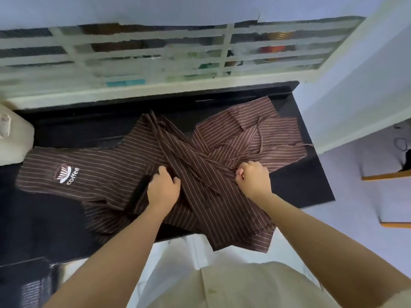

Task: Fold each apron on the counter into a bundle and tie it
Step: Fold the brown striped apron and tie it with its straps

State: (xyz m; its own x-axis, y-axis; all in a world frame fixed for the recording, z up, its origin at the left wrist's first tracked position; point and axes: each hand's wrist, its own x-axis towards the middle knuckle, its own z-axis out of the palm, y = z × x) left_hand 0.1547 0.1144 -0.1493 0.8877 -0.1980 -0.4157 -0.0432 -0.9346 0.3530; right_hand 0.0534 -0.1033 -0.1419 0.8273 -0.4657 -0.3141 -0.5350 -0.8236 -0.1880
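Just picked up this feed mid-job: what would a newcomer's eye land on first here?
First, the sprawl of brown striped aprons across the middle of the black counter, one corner hanging over the near edge. Then the white coffee logo at the left end. The left hand and right hand each grip fabric at the centre.

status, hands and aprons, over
Left hand grips a fold of the logo apron. Right hand clenches cloth at the overlap. Nothing bundled or tied; second apron lies tangled behind.
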